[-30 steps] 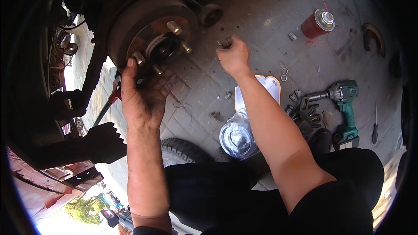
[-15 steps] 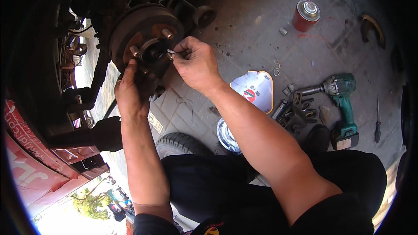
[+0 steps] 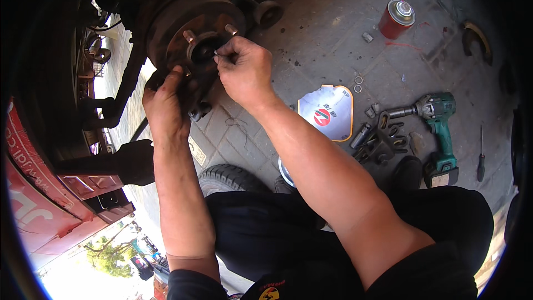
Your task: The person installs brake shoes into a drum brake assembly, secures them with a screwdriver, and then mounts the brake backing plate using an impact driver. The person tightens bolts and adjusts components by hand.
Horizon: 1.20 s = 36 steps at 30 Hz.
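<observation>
While my left hand (image 3: 168, 103) is flanking the drum (image 3: 166, 30) — grip unclear — my right hand (image 3: 244, 66) is apparently positioning a pinched piece (image 3: 215, 53), needing steadiness.

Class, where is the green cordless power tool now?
Head view, right side: the green cordless power tool lies on grey paving, left of the dark-handled screwdriver.

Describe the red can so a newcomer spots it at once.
Start from the big dark wheel drum at upper left, then go right across the grey paved floor, past the right hand. Toward the upper right stands a red can with a silver top, between a small grey metal piece and a dark curved part. Its red cylindrical body sets it apart from both.
</observation>
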### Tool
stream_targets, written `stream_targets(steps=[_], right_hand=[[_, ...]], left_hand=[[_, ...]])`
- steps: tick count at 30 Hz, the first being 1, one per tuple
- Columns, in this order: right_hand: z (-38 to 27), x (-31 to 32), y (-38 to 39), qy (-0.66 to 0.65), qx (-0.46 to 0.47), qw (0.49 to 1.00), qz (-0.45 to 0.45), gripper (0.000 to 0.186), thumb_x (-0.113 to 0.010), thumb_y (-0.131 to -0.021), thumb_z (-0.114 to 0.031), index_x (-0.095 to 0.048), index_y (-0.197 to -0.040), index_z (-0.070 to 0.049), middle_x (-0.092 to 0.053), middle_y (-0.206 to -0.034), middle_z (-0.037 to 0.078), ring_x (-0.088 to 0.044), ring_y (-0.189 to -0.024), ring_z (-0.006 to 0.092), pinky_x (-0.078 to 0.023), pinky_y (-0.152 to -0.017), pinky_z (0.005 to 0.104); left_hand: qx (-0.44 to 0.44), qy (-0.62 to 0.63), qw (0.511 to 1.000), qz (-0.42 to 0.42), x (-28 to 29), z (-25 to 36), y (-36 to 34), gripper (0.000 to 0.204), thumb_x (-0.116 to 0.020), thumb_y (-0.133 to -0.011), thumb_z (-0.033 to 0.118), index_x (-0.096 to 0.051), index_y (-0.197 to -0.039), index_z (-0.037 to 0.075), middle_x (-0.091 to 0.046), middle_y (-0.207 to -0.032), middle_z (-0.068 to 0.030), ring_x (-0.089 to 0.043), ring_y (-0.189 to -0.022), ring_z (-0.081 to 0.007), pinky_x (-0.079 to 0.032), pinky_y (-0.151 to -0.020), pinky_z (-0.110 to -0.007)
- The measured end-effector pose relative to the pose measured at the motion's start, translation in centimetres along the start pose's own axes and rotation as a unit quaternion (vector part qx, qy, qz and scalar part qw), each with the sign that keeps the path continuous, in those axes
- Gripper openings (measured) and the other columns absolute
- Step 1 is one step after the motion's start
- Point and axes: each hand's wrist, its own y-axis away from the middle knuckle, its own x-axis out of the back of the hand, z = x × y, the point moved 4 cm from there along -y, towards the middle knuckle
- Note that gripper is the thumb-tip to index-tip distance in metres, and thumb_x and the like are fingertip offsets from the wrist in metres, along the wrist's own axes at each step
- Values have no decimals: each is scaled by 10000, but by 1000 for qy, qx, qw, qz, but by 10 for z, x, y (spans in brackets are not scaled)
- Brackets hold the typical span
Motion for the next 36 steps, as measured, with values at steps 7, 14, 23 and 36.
stream_targets(steps=[7,14,23,36], right_hand=[[-4,3,-1,46,83,995,21,86,-741,-773,78,-694,-819,24,-731,-869,199,-723,-1048,333,-568,-847,358],[-12,2,0,63,106,992,27,104,-752,-730,66,-694,-793,8,-717,-848,201,-710,-1026,388,-561,-929,411],[-12,3,-2,89,148,985,19,127,-757,-706,58,-681,-775,-16,-694,-805,165,-699,-826,375,-569,-926,418],[-9,2,-1,100,162,982,10,138,-757,-706,62,-668,-781,-12,-687,-811,161,-679,-765,370,-573,-846,416]], left_hand=[[-74,-21,997,-2,-6,15,7,331,-697,-887,1,-605,-1206,-1,-713,-1031,-115,-702,-803,-213,-608,-699,-334],[-77,-36,996,11,-9,18,8,475,-696,-854,-72,-538,-1295,10,-701,-1077,-144,-726,-922,-257,-633,-791,-380],[-98,-7,995,-4,-10,20,8,488,-671,-857,-108,-535,-1311,7,-700,-1054,-143,-721,-897,-248,-629,-796,-387],[-139,-14,990,-1,-8,19,0,433,-696,-849,-90,-578,-1257,-6,-706,-1036,-138,-719,-879,-254,-626,-778,-392]])
